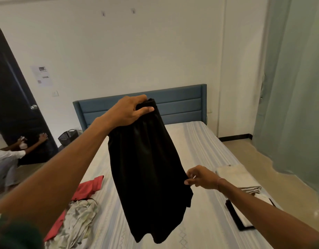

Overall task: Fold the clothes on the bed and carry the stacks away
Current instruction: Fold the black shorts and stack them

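Observation:
A black garment (148, 169) hangs in the air over the striped bed (205, 144). My left hand (128, 110) grips its bunched top edge, held high. My right hand (200, 177) pinches the garment's right side edge, lower down. On the bed's left side lie a red garment (88, 187) and a crumpled pale patterned garment (79, 221). At the bed's right edge sits a folded stack of light clothes (237, 178), with a white and black folded piece (245, 216) in front of it.
A blue headboard (180, 105) stands against the white wall. A person crouches at the far left by a dark door (13, 105). A black basket (69, 136) sits on the floor beside the bed. A green curtain (295, 87) hangs on the right.

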`<action>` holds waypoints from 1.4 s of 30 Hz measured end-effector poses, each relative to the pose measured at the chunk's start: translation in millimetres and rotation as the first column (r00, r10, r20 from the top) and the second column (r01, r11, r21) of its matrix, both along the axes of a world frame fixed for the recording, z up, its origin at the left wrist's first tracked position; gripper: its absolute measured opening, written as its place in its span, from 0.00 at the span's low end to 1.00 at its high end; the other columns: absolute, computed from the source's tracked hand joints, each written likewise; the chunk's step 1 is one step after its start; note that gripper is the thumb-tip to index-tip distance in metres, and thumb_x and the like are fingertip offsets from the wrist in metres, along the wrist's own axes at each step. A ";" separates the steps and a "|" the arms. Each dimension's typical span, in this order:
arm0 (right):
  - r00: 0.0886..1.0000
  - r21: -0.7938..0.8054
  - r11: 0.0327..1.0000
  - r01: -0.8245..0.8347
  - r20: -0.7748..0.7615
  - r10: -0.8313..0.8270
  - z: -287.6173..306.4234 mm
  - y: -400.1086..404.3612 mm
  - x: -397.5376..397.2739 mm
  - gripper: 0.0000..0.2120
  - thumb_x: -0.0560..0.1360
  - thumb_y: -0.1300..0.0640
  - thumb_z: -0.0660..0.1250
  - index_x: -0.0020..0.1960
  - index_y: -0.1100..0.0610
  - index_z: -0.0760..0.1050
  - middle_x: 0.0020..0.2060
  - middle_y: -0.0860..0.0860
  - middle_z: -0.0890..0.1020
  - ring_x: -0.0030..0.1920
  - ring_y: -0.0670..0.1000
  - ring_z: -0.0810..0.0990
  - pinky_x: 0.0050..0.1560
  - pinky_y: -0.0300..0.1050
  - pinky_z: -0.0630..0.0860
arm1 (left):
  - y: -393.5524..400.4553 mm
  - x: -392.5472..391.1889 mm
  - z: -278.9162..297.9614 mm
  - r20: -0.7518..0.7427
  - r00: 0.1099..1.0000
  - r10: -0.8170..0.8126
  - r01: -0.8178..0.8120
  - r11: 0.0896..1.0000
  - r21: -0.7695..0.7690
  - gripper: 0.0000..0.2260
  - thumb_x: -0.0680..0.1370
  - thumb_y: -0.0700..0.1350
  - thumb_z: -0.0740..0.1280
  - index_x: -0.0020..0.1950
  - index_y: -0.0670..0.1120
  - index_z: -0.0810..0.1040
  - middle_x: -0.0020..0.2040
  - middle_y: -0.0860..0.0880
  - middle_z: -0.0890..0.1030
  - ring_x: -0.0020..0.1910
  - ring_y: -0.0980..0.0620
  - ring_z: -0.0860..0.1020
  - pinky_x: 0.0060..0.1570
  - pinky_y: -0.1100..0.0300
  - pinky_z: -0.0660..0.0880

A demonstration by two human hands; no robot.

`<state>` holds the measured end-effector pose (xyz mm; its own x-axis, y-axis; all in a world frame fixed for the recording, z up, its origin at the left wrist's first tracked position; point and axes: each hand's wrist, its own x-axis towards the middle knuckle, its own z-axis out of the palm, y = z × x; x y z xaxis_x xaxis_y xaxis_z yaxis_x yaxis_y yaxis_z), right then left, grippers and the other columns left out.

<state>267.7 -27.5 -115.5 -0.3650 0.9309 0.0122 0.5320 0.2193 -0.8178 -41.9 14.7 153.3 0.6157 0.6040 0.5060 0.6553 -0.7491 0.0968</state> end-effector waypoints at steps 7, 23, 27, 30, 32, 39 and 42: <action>0.980 0.018 0.983 0.183 -0.089 -0.180 21.3 -10.4 0.9 0.09 0.80 0.53 0.67 0.54 0.56 0.84 0.49 0.58 0.85 0.50 0.59 0.85 0.50 0.61 0.83 | -3.9 -34.8 4.2 0.051 0.998 0.026 -0.026 1.000 -0.002 0.16 0.80 0.59 0.64 0.54 0.46 0.78 0.42 0.51 0.81 0.38 0.57 0.77 0.40 0.60 0.72; 0.360 -0.422 0.790 0.444 -0.723 -0.589 44.3 -2.1 -44.7 0.09 0.84 0.59 0.61 0.55 0.63 0.76 0.53 0.58 0.78 0.55 0.55 0.78 0.54 0.52 0.79 | -19.6 -64.9 -7.5 0.235 0.970 0.060 -0.064 0.998 0.012 0.14 0.82 0.56 0.65 0.50 0.45 0.76 0.40 0.48 0.80 0.38 0.50 0.77 0.40 0.61 0.71; 0.081 -0.574 0.725 0.380 -0.761 -0.644 24.9 -6.0 -65.4 0.20 0.79 0.53 0.70 0.65 0.65 0.74 0.63 0.59 0.78 0.63 0.59 0.77 0.59 0.57 0.79 | -19.9 -63.4 -8.6 0.274 0.961 0.046 -0.047 0.999 -0.002 0.14 0.82 0.56 0.65 0.51 0.44 0.76 0.41 0.47 0.80 0.38 0.49 0.77 0.39 0.62 0.71; -0.123 -0.729 0.621 0.286 -0.671 -0.731 3.8 -21.7 -97.8 0.34 0.77 0.50 0.72 0.76 0.64 0.64 0.72 0.62 0.69 0.71 0.64 0.71 0.66 0.64 0.74 | -19.1 -58.5 -15.1 0.231 0.973 0.027 -0.025 1.000 -0.014 0.12 0.82 0.56 0.65 0.50 0.47 0.75 0.39 0.50 0.79 0.37 0.52 0.77 0.38 0.63 0.70; -0.203 -0.778 0.590 0.215 -0.627 -0.752 -4.6 -26.8 -113.6 0.34 0.79 0.49 0.71 0.78 0.58 0.61 0.75 0.59 0.65 0.71 0.62 0.70 0.68 0.68 0.70 | -17.4 -56.2 -22.8 0.173 0.985 0.016 -0.013 1.000 -0.019 0.12 0.82 0.57 0.64 0.51 0.49 0.76 0.39 0.52 0.79 0.37 0.54 0.78 0.38 0.62 0.71; -0.168 -0.800 0.489 0.346 -0.566 -0.807 -11.5 -34.9 -120.3 0.32 0.77 0.50 0.73 0.75 0.62 0.66 0.73 0.60 0.70 0.66 0.60 0.75 0.60 0.64 0.75 | -18.7 -66.2 -32.6 0.078 0.996 0.029 -0.027 0.999 -0.026 0.10 0.82 0.57 0.64 0.51 0.51 0.75 0.39 0.55 0.78 0.36 0.58 0.77 0.37 0.66 0.69; -0.151 -0.877 0.430 0.213 -0.465 -0.872 -28.3 -53.6 -138.1 0.35 0.75 0.49 0.75 0.75 0.58 0.63 0.66 0.60 0.72 0.57 0.60 0.77 0.55 0.62 0.81 | -23.3 -67.6 -30.2 0.085 0.995 0.046 -0.043 0.998 -0.037 0.12 0.82 0.56 0.64 0.51 0.48 0.75 0.39 0.53 0.78 0.35 0.57 0.76 0.37 0.65 0.69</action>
